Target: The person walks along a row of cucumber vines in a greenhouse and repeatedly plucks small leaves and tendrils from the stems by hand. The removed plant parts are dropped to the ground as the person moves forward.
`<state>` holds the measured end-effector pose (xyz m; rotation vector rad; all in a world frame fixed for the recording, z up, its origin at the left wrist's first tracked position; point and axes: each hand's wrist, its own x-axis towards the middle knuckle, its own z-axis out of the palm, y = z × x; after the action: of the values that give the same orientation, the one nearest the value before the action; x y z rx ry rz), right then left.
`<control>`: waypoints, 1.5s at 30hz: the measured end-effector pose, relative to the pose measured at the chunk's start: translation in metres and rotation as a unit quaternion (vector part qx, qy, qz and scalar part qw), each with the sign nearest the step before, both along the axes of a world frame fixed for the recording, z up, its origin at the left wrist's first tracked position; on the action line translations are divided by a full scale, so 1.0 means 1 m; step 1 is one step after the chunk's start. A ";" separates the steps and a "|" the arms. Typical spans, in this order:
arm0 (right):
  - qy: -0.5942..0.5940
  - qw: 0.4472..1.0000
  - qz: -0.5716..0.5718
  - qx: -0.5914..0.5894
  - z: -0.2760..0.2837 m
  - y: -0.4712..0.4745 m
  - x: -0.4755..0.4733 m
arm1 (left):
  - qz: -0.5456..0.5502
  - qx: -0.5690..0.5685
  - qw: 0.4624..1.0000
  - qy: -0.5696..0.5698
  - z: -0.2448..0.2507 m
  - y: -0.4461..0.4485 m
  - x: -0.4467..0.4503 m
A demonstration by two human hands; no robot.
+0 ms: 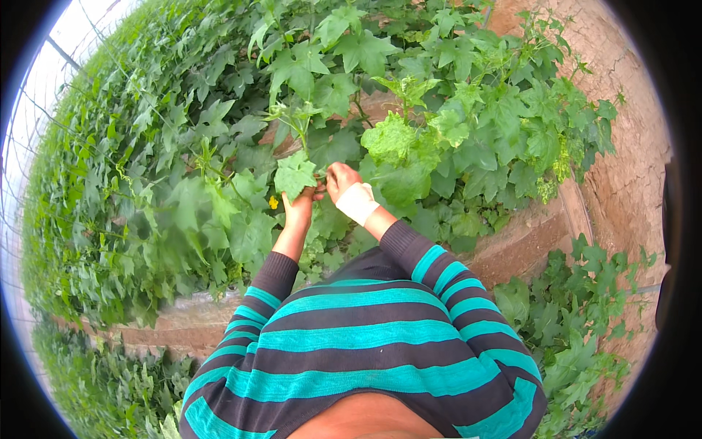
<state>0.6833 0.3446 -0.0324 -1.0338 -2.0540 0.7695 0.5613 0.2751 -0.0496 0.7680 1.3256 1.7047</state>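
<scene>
My left hand (299, 207) reaches up into a climbing vine with lobed leaves and closes around a young vine shoot (303, 140). A broad green leaf (295, 174) of the vine covers much of its palm and fingers. Right beside it, my right hand (343, 178) has its fingers bent at the left fingertips. Whatever lies between those fingers is too small to make out. A white wrap (357, 203) circles the right wrist. Just left of the left hand is a yellow flower (273, 202).
Dense vine foliage (164, 137) spreads ahead and to the left. A pale, crinkled leaf (389, 137) stands right of my hands. Bare soil (625, 164) lies along the right side. More vines (570, 329) grow behind on the right. Thin wires and a frame (63, 54) show at the upper left.
</scene>
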 end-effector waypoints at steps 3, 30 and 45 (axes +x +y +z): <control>0.171 0.980 -0.059 -0.086 0.010 0.024 0.008 | 0.000 -0.001 1.000 0.019 -0.006 -0.003 0.002; -0.126 0.976 0.152 -0.089 0.036 0.004 0.009 | -0.113 0.009 0.989 0.099 0.069 0.004 -0.022; -0.133 0.977 0.151 -0.072 0.033 -0.007 0.011 | -0.138 0.032 0.989 0.041 0.062 -0.005 -0.015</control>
<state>0.6944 0.3375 0.0003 -0.9553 -2.4542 0.9903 0.5467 0.2703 0.0129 1.0182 1.1624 1.5142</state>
